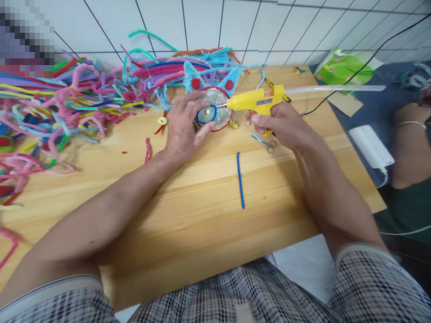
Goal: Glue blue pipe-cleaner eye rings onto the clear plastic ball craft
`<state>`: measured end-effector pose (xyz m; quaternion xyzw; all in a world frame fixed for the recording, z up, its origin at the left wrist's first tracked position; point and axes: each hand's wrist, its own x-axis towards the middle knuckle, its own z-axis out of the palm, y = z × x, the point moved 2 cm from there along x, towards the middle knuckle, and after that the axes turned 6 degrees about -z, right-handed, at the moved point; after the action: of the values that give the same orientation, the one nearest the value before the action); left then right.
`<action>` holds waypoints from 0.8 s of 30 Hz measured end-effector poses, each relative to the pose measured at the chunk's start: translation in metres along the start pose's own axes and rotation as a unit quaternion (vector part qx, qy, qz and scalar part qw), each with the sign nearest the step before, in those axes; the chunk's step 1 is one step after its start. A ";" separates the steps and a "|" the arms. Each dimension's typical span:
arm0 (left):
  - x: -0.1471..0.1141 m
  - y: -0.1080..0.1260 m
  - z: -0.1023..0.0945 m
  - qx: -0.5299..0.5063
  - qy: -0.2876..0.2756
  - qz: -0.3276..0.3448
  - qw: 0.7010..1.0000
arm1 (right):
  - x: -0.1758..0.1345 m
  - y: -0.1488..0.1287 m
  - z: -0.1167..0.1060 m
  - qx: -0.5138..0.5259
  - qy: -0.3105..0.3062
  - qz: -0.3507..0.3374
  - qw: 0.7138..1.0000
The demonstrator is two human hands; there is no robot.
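My left hand [183, 123] rests at a round, clear disc [222, 117] with a red fuzzy rim, pinching a dark blue pipe-cleaner ring [216, 112] over it between thumb and fingers. Two light blue pointed ears [190, 74] with red round pieces stand at the disc's far edge. In my right hand [284, 123] is a yellow hot glue gun [254, 102], fingers wrapped round its handle. Its metal nozzle points left and comes close to the blue ring; whether they touch I cannot tell. A long clear glue stick [340, 89] sticks out of the gun's back.
Pipe cleaners of many colours [90, 80] are heaped along the left and back. A straight blue pipe cleaner [240, 179] lies mid-table, with small scissors [271, 146] beyond. At right are a green packet [346, 67], a white power bank [371, 144], a black cable [367, 63] and another person's arm [409, 143].
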<state>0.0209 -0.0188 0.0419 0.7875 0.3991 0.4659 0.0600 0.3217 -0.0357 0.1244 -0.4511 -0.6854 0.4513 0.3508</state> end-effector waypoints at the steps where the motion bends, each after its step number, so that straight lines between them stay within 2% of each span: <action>1: 0.000 0.001 0.000 0.004 -0.003 0.002 1.000 | 0.000 -0.001 0.001 0.000 -0.004 -0.003 1.000; 6: 0.001 -0.002 0.000 -0.009 -0.023 -0.026 0.999 | -0.001 -0.004 0.001 0.001 -0.006 -0.015 1.000; 13: 0.001 0.003 -0.001 -0.012 0.011 0.005 1.000 | -0.001 -0.002 -0.003 -0.010 0.011 0.011 1.000; 19: 0.001 -0.001 0.000 -0.018 -0.019 -0.019 0.999 | 0.000 -0.001 -0.002 -0.007 0.012 0.009 1.000; 24: 0.001 0.002 -0.002 0.004 0.006 0.027 1.000 | 0.000 -0.001 0.000 -0.009 0.011 -0.007 1.000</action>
<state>0.0206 -0.0202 0.0448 0.7955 0.3793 0.4707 0.0419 0.3215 -0.0355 0.1257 -0.4547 -0.6881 0.4379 0.3577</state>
